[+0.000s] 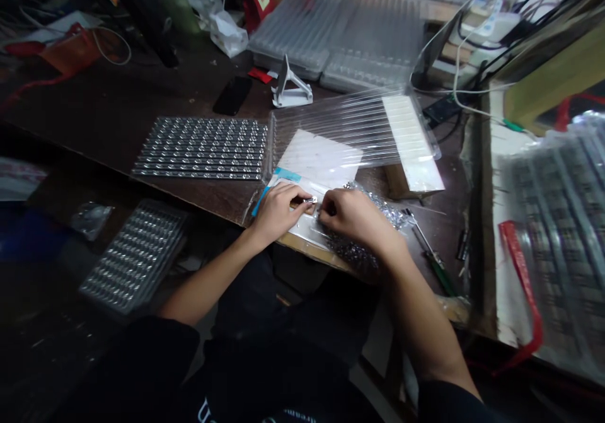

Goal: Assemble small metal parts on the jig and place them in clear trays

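Note:
My left hand (283,207) rests over the white board at the table's front edge, its thumb and forefinger pinched on a small shiny metal part (311,200). Just to the right is my right hand (346,212), closed with the fingertips curled down. Whatever sits between those fingertips is too small to make out. Beneath and beside the right hand lies a heap of tiny shiny metal pieces (354,249). A white sheet (316,152) lies behind both hands, partly under a clear ribbed plastic tray (340,123).
Left of the hands lies a block of dark metal strips (203,149). A phone (232,95) and a white stand (290,89) are behind. Clear trays (373,32) are stacked at the back. A green-handled screwdriver (439,268) lies right. A filled tray stack (135,256) sits lower left.

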Available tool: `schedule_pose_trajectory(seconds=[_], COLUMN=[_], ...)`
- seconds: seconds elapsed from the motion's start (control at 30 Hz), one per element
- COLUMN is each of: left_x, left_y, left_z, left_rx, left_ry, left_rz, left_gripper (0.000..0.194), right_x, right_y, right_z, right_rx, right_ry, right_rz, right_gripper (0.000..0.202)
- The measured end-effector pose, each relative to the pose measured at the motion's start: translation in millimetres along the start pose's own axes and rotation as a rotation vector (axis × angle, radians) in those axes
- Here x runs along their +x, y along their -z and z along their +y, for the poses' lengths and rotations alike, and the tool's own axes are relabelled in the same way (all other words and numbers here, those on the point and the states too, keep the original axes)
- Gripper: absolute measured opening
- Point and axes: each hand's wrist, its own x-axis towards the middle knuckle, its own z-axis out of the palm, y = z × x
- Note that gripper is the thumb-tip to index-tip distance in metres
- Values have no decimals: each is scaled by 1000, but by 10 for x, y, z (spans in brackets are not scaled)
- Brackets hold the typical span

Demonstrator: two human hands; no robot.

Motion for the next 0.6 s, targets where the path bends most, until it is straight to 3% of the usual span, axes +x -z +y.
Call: schedule_pose_trajectory(seconds=[0.2, 0.27, 0.4, 0.6], left_x=[-16, -31, -70, -89], left_y=[-22, -8, 64, 320], left_z=[-10, -13, -50, -250], left_rx=[-36, -109, -319, -368], left_ry=[32, 67, 162, 188], left_rz=[-7, 73, 266, 239], left_gripper=[4, 6, 8, 11], right_x=[11, 52, 151, 210], right_y=[81, 41, -100, -239], right_z=[192, 182, 50, -117], right_rx=[143, 146, 188, 186], right_ry=[79, 66, 43, 188], right_rz=[195, 231, 221, 90], right_gripper=[23, 24, 16, 25])
